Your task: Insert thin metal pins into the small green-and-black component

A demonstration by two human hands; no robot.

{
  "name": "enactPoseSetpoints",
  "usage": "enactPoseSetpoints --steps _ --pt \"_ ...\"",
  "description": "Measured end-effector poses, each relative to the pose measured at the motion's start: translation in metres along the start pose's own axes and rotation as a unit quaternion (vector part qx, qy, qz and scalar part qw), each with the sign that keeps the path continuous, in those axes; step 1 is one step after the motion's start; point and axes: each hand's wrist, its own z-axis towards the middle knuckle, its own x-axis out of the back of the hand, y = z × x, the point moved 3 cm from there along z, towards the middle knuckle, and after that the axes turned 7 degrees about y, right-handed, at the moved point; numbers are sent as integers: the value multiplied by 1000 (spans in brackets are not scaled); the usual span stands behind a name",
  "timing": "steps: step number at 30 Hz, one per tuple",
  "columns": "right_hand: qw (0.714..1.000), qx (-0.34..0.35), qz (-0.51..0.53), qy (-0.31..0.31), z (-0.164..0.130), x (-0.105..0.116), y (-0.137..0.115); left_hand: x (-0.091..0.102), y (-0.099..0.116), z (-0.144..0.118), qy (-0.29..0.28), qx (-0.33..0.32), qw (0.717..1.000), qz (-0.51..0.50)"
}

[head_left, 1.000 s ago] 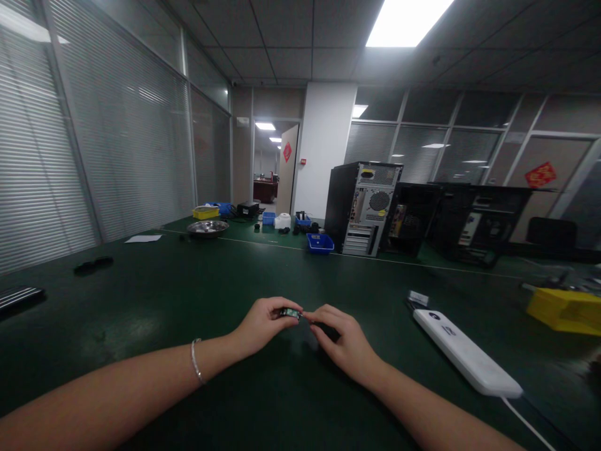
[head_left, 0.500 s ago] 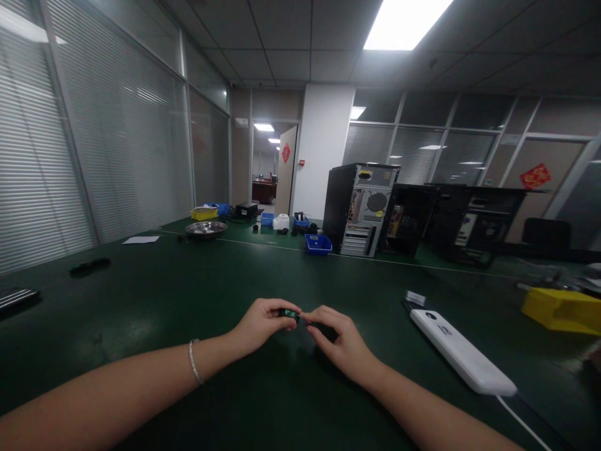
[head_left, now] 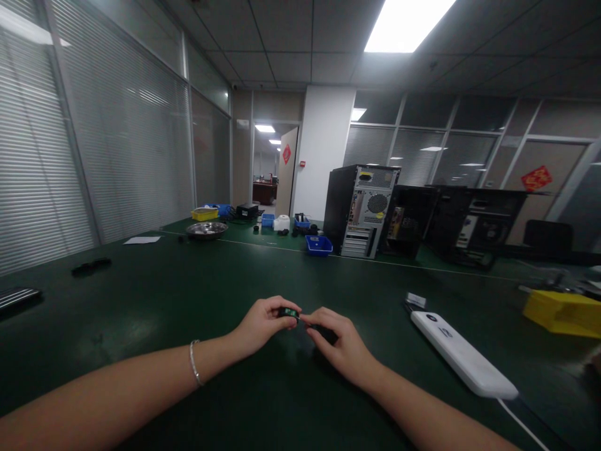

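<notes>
Change since earlier: the hands and the small part are seen slightly higher and further from the body than a second ago; the grip is unchanged and the white strip appears shifted a little with the view.
Held part: a small dark rectangular component with a green edge (head_left: 287, 311) is pinched just above the bench, between the two hands at the middle of the view.
Long axis: it lies roughly left to right, from one hand toward the other.
Left hand: the left hand (head_left: 261, 324) is closed on the part's left end with thumb and fingertips; it carries most of the part.
Right hand: the right hand (head_left: 339, 346) is closed, fingertips meeting the part's right end; what else is under the fingers cannot be told.
Nearer hand: both touch it; the left holds more of it.
Beside: a long white plastic power strip (head_left: 462, 361) lies to the right, well apart.
Bench: dark green matted bench (head_left: 154, 313).
Further off: an open black computer tower (head_left: 361, 210) stands at the far side.
Writing: a dark mark on the strip is too small to read; none is legible on the part.
</notes>
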Motion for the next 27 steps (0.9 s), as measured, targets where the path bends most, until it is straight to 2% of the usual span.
enactPoseSetpoints --steps 5,14,18,23,27 --pt "1000 5 11 3 -1 0 0 1 -6 2 -7 -13 1000 -20" --pt "1000 4 19 8 0 0 -2 -3 -8 1 -9 15 998 -66" --pt "1000 -7 8 7 0 0 -2 -3 -8 1 11 34 998 -59" --pt "999 -28 -8 20 1 3 -4 1 -9 2 64 58 993 -79" --pt "1000 -7 27 12 1 2 -9 -2 -10 2 53 96 982 -156"
